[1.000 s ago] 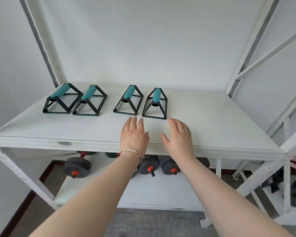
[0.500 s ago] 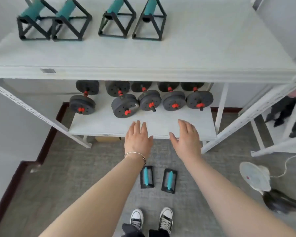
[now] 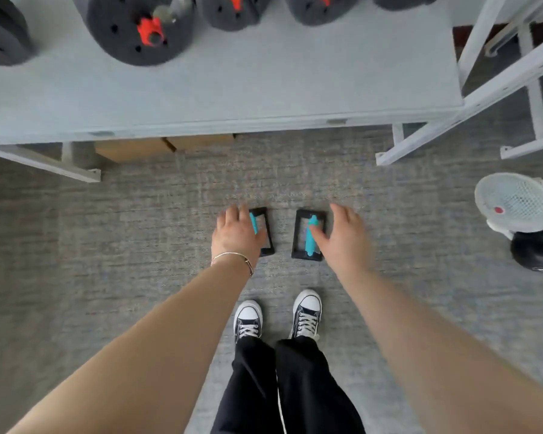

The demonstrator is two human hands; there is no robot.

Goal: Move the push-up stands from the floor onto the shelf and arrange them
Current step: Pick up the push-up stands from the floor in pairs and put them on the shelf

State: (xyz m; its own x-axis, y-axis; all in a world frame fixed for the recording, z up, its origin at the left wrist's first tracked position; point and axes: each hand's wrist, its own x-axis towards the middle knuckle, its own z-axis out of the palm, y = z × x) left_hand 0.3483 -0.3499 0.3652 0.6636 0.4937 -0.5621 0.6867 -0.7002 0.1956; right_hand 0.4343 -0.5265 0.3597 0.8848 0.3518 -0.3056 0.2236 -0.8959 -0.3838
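Note:
Two push-up stands with black frames and teal grips stand side by side on the grey carpet in front of my shoes. My left hand (image 3: pixel 237 234) hovers over the left stand (image 3: pixel 264 230) and covers most of its teal grip, fingers spread. My right hand (image 3: pixel 342 236) reaches down beside the right stand (image 3: pixel 308 234), its thumb touching the teal grip. Neither hand is closed around a grip. The upper shelf is out of view.
The low shelf board (image 3: pixel 232 98) with several black dumbbells (image 3: pixel 138 26) lies just ahead. White shelf legs (image 3: pixel 420 142) stand to the right. A white fan (image 3: pixel 516 202) and a black ball (image 3: pixel 536 252) sit at right. A cardboard box (image 3: pixel 163 145) lies under the shelf.
My view has tipped from the upper shelf down to the floor. Both hands dropped from shelf height to the two stands on the carpet.

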